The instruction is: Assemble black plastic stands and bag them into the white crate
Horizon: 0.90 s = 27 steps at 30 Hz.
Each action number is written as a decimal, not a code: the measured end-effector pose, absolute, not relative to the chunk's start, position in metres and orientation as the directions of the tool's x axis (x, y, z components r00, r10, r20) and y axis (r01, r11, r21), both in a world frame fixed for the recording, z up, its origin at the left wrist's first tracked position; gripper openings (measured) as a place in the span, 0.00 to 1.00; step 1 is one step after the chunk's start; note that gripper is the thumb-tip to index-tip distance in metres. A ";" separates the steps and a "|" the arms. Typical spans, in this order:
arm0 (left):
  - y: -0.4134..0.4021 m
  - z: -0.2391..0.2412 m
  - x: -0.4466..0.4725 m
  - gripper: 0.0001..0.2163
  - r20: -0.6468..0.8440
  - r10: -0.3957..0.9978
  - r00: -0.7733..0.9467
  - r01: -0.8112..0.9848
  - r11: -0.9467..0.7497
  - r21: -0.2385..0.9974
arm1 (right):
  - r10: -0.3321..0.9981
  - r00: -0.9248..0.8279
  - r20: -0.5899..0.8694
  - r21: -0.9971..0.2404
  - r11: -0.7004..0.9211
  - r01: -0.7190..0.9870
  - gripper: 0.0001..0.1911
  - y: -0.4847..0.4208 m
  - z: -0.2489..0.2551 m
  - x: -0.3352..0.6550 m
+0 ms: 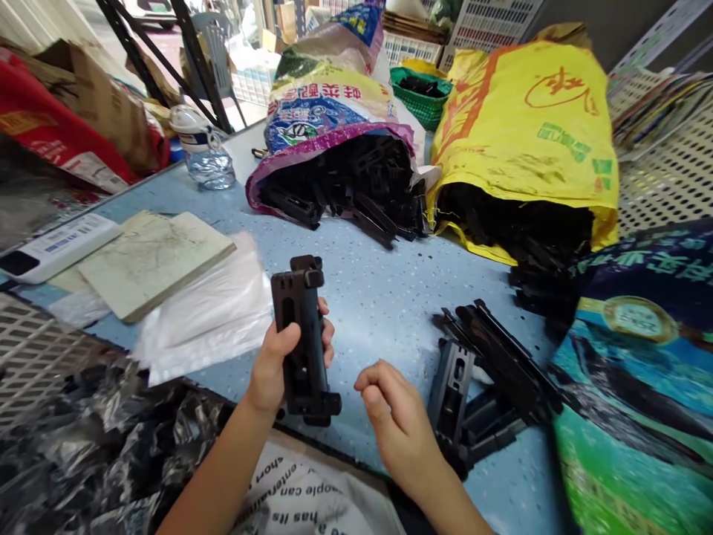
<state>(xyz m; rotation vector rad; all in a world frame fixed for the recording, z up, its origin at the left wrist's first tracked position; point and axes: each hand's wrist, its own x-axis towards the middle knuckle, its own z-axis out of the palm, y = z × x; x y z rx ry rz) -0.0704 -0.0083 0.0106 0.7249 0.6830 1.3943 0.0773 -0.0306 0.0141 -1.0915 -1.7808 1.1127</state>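
Note:
My left hand (pixel 272 364) is wrapped round a long black plastic bracket (pixel 299 334). The bracket stands nearly upright, with a slotted face and knobbed ends, and my thumb presses on its front. To the right of it, apart from it, is my right hand (pixel 398 416), its fingers curled in and the thumb close to them. Whatever those fingers hold, if anything, is hidden. Beside the right hand lies a small heap of similar black plastic parts (pixel 451 390) on the blue speckled table (pixel 356 282).
Across the back, a purple-rimmed sack (pixel 334 111) and a yellow sack (pixel 523 126) spill black parts. A blue-green bag (pixel 635 416) stands right. Clear plastic bags (pixel 215 312), a grey board (pixel 156 260) and a water bottle (pixel 207 160) are left. Black wrapping (pixel 100 453) fills the lower left.

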 end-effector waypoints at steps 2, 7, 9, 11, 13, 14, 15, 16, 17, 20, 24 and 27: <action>-0.008 0.016 -0.067 0.14 -0.048 0.998 0.039 -0.630 0.062 0.774 | 0.918 -0.385 0.095 -0.952 0.197 0.234 0.20 -0.036 0.001 0.075; -0.010 0.018 -0.064 0.14 -0.321 0.939 0.119 -0.594 0.327 0.735 | 0.826 -0.443 0.348 -0.821 0.497 0.280 0.21 -0.039 -0.010 0.066; -0.009 0.016 -0.063 0.15 -0.448 0.875 0.185 -0.580 0.465 0.669 | 0.723 -0.505 0.471 -0.650 0.672 0.355 0.21 -0.034 -0.007 0.066; -0.009 0.012 -0.062 0.16 -0.544 0.795 0.270 -0.576 0.586 0.570 | 0.613 -0.570 0.546 -0.491 0.786 0.375 0.22 -0.028 -0.002 0.069; -0.008 0.008 -0.060 0.17 -0.596 0.722 0.352 -0.575 0.669 0.471 | 0.494 -0.624 0.605 -0.345 0.869 0.354 0.22 -0.021 0.004 0.072; -0.008 0.005 -0.059 0.18 -0.611 0.697 0.375 -0.576 0.692 0.436 | 0.422 -0.655 0.626 -0.266 0.906 0.329 0.20 -0.017 0.008 0.073; -0.008 0.002 -0.058 0.18 -0.622 0.679 0.390 -0.576 0.707 0.410 | 0.342 -0.685 0.644 -0.185 0.938 0.294 0.19 -0.014 0.011 0.073; -0.008 -0.001 -0.056 0.17 -0.631 0.666 0.398 -0.578 0.716 0.391 | 0.259 -0.716 0.648 -0.109 0.962 0.250 0.19 -0.010 0.015 0.074; -0.009 -0.003 -0.054 0.17 -0.635 0.654 0.411 -0.582 0.724 0.370 | 0.176 -0.743 0.645 -0.040 0.980 0.197 0.18 -0.008 0.018 0.073; -0.009 -0.005 -0.048 0.17 -0.594 0.645 0.480 -0.598 0.736 0.317 | 0.031 -0.775 0.631 0.079 0.991 0.104 0.20 -0.003 0.025 0.071; -0.012 0.001 -0.048 0.18 -0.504 0.761 0.408 -0.643 0.632 0.433 | 0.187 -0.641 0.744 -0.016 0.965 0.263 0.25 -0.013 0.014 0.063; -0.017 0.004 -0.056 0.15 -0.356 0.926 0.129 -0.657 0.348 0.669 | 0.546 -0.400 0.737 -0.398 0.827 0.396 0.26 -0.026 -0.008 0.055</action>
